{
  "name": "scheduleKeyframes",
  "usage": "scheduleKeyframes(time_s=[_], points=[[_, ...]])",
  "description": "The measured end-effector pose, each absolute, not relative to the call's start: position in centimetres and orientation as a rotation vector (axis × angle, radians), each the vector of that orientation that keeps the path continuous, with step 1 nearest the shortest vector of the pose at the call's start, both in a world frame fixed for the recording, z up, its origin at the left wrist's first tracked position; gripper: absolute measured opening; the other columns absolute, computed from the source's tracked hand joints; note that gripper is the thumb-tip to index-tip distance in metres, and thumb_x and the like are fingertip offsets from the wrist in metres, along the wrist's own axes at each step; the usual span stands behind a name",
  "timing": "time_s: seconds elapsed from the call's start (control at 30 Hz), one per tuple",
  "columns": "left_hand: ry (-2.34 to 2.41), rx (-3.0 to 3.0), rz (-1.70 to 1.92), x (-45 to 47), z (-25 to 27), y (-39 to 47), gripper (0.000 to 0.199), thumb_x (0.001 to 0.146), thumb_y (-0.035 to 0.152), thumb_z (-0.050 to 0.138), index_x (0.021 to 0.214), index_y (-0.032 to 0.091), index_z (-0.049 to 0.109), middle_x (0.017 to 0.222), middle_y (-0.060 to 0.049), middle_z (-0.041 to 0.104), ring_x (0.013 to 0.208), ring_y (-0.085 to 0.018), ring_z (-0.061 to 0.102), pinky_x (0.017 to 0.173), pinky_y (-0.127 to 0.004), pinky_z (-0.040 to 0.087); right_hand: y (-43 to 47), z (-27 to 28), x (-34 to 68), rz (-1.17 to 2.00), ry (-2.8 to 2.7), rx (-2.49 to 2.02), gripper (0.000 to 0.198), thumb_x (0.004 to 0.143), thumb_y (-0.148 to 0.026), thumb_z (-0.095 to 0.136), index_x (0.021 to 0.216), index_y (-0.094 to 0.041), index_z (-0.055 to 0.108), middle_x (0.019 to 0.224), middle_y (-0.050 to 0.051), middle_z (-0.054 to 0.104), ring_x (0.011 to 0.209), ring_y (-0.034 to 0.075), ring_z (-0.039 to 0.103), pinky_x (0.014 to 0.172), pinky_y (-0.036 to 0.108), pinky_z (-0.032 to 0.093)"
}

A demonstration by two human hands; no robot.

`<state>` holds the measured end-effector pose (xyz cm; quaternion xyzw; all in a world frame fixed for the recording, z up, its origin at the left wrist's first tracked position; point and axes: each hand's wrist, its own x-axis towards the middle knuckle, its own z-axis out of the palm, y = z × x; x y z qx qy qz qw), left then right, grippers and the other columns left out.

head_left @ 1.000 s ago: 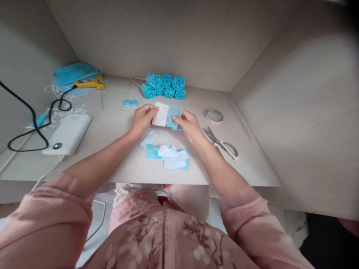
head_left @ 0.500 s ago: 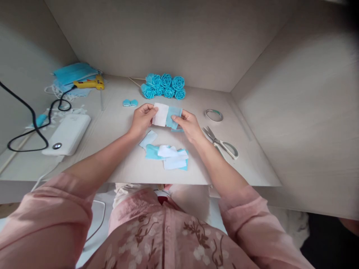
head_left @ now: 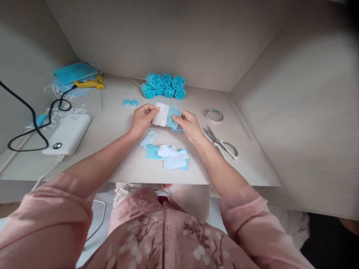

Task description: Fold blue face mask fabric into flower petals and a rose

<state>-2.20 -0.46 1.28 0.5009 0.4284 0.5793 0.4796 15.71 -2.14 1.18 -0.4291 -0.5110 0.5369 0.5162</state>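
Observation:
My left hand (head_left: 143,118) pinches the white end of a piece of mask fabric (head_left: 162,114) between thumb and fingers. At its blue end, my right hand (head_left: 187,124) grips the same piece, thumb on top. Both hands hold it a little above the table, stretched flat between them. Below it lie several cut pieces of blue and white fabric (head_left: 171,152), overlapping, with a pale blue piece (head_left: 148,139) beside them. To the right of my right hand rest scissors (head_left: 221,142), blades partly apart.
Several blue fabric roses (head_left: 165,86) lie at the back. A roll of tape (head_left: 214,115) sits on the right. At left are a yellow glue gun (head_left: 89,83), blue face masks (head_left: 74,71) and a white power bank (head_left: 68,133). Two small folded blue pieces (head_left: 130,102) lie near my left hand.

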Motion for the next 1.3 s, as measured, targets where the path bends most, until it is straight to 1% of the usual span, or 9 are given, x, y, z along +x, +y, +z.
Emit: scheduleKeyframes(time_s=[0.27,0.47,0.63,0.73,0.8,0.93,1.0,1.1,1.3], points=[[1.036,1.267,1.435,-1.9,1.5,-0.9,0.025,0.082,0.02,0.068,0.061,0.018,0.055,0.051,0.005,0.046,0.046,-0.007,0.035,0.046,-0.023,0.028,-2.2,1.2,15.6,1.301,-1.218,-1.071,0.043,0.058,-0.05,0.084,0.086,-0.021,0.067,0.077,-0.002,0.069,0.068,0.014,0.059,0.068,0.028,0.051],[0.999,1.403,1.38,-2.2,1.1,-1.0,0.034,0.089,0.035,0.063,0.06,0.018,0.057,0.053,0.003,0.043,0.05,-0.009,0.036,0.05,-0.023,0.029,-2.1,1.0,15.6,1.293,-1.255,-1.073,0.047,0.058,-0.055,0.084,0.086,-0.021,0.066,0.078,-0.001,0.07,0.071,0.015,0.061,0.07,0.03,0.052],[0.96,1.589,1.304,-2.2,1.1,-1.4,0.033,0.089,0.046,0.061,0.081,0.017,0.075,0.066,-0.001,0.062,0.062,-0.013,0.052,0.06,-0.024,0.04,-2.4,1.2,15.5,1.266,-1.265,-1.041,0.047,0.066,-0.062,0.079,0.085,-0.021,0.067,0.079,0.0,0.068,0.073,0.015,0.063,0.071,0.03,0.054],[0.952,1.738,1.277,-2.1,1.1,-1.6,0.032,0.088,0.046,0.063,0.089,0.018,0.078,0.084,-0.005,0.073,0.078,-0.018,0.062,0.072,-0.025,0.046,-2.5,1.5,15.4,1.292,-1.254,-0.991,0.051,0.073,-0.071,0.069,0.085,-0.021,0.067,0.083,0.002,0.069,0.078,0.016,0.066,0.075,0.032,0.057],[0.947,1.849,1.256,-2.1,1.0,-1.8,0.03,0.088,0.043,0.063,0.094,0.019,0.08,0.091,-0.006,0.075,0.081,-0.018,0.064,0.075,-0.025,0.045,-2.5,1.5,15.4,1.32,-1.252,-0.997,0.055,0.073,-0.074,0.067,0.09,-0.022,0.068,0.086,0.003,0.07,0.081,0.017,0.067,0.077,0.032,0.058],[0.922,1.911,1.257,-2.0,1.1,-1.9,0.027,0.088,0.04,0.063,0.09,0.019,0.08,0.079,-0.004,0.07,0.072,-0.016,0.058,0.07,-0.027,0.041,-2.1,1.2,15.5,1.246,-1.219,-1.037,0.05,0.068,-0.055,0.079,0.104,-0.023,0.07,0.095,0.001,0.072,0.088,0.017,0.066,0.079,0.032,0.058],[0.953,1.78,1.319,-2.1,1.2,-1.7,0.027,0.087,0.042,0.063,0.083,0.018,0.077,0.075,-0.003,0.067,0.07,-0.016,0.056,0.068,-0.026,0.041,-2.0,1.0,15.6,1.195,-1.204,-1.065,0.045,0.067,-0.044,0.079,0.105,-0.023,0.069,0.095,0.0,0.072,0.087,0.017,0.066,0.078,0.032,0.056],[0.998,1.568,1.412,-2.2,1.1,-1.1,0.024,0.083,0.041,0.067,0.075,0.018,0.069,0.068,0.0,0.059,0.064,-0.013,0.049,0.064,-0.025,0.039,-1.9,0.8,15.7,1.2,-1.204,-1.07,0.041,0.067,-0.037,0.075,0.104,-0.022,0.069,0.093,0.0,0.072,0.084,0.017,0.065,0.077,0.032,0.055],[0.993,1.456,1.252,-2.1,0.7,-0.4,0.027,0.08,0.041,0.07,0.093,0.017,0.069,0.061,0.003,0.053,0.055,-0.01,0.043,0.054,-0.023,0.034,-1.9,0.7,15.7,1.22,-1.304,-0.99,0.046,0.068,-0.036,0.073,0.112,-0.021,0.069,0.098,0.002,0.075,0.088,0.018,0.066,0.08,0.031,0.055]])
